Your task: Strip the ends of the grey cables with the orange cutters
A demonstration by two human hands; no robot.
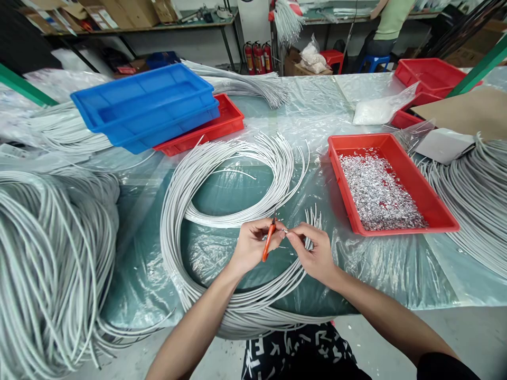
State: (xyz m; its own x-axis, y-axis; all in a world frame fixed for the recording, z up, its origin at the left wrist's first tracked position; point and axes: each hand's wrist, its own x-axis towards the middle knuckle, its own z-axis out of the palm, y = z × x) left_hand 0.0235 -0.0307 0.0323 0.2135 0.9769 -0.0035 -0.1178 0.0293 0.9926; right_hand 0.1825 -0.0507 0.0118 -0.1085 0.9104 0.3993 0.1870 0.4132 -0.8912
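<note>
My left hand [251, 245] grips a small tool with an orange handle [268, 244], its tip pointing up and away. My right hand [315, 252] pinches the end of a grey-white cable against that tool, fingertips touching at the middle. Both hands hover over a large loop of grey-white cables [222, 174] lying on the plastic-covered table [396, 264]. A bunch of cut cable ends [313, 216] sticks up just beyond my right hand. A red tray [400, 153] full of small shiny metal pieces [376, 190] sits to the right.
A thick heap of cables [47, 253] fills the left side, more cables [475, 200] lie at the right. Stacked blue trays [146, 103] rest on a red tray [229, 119] at the back left. More red trays [428, 74] and a seated person [390, 24] are far back.
</note>
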